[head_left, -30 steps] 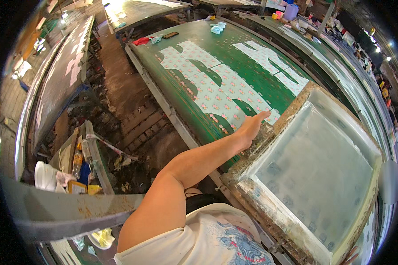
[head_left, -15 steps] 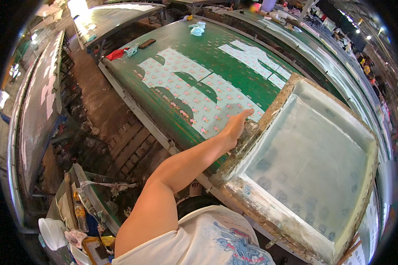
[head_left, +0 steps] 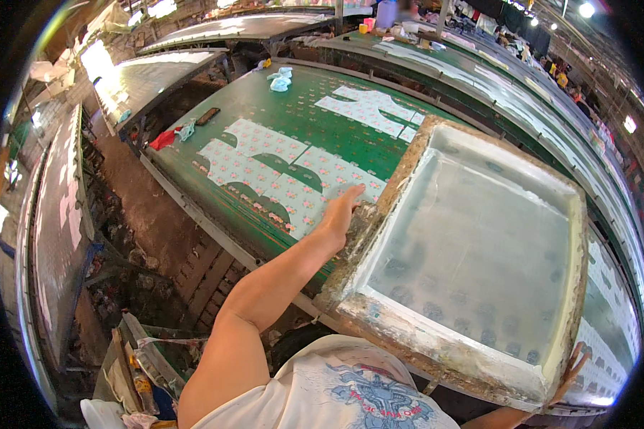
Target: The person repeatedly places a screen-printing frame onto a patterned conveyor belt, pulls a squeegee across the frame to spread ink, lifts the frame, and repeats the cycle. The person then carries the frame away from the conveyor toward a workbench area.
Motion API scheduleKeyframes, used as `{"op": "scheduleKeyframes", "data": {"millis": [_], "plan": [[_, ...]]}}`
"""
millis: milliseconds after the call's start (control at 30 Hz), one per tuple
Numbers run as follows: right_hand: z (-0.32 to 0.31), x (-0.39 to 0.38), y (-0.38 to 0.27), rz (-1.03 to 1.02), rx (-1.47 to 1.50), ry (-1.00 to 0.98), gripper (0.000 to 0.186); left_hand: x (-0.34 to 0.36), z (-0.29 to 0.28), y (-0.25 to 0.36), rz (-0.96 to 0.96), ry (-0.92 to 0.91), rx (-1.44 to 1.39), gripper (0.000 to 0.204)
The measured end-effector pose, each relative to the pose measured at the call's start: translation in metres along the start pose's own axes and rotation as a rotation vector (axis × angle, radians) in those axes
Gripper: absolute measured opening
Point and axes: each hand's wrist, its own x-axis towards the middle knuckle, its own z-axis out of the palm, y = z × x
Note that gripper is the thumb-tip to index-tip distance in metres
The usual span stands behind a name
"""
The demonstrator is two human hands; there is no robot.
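Note:
A large wooden-framed printing screen with a pale, see-through mesh hangs over the near right part of the green table. My left hand holds the screen at a block on its left side, fingers pointing away from me. At its near right corner, my right hand has its fingers along the outer edge; part of that hand is hidden by the frame. Pale fabric pieces with pink flowers lie flat on the table just beyond my left hand. Another flowered piece lies farther back.
The long green table carries a phone, a red cloth and a light blue cloth. More long tables stand left and right. At lower left is a stand with a white container and a bottle.
The view has swung right, so table and screen sit farther left in it. My right hand has come into sight at the screen's near right corner. My left hand keeps its hold.

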Motion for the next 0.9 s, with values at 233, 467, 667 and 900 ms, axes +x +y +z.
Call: {"op": "scheduleKeyframes", "data": {"millis": [233, 467, 667, 900], "plan": [[-0.047, 0.016, 0.085, -0.095, -0.017, -0.247, 0.103, 0.031, -0.047, 0.01, 0.096, 0.088, -0.032, 0.062], [0.045, 0.015, 0.091, -0.056, -0.248, -0.292, 0.104, 0.02, -0.115, 0.045, 0.075, 0.153, -0.023, 0.067], [0.149, 0.037, 0.129, -0.098, 0.06, -0.484, 0.084, 0.011, -0.228, 0.077, 0.16, 0.161, -0.136, 0.067], [0.456, -0.057, 0.123, -0.117, 0.321, -0.357, 0.085, -0.051, -0.382, 0.146, 0.107, 0.361, -0.194, 0.092]]}}
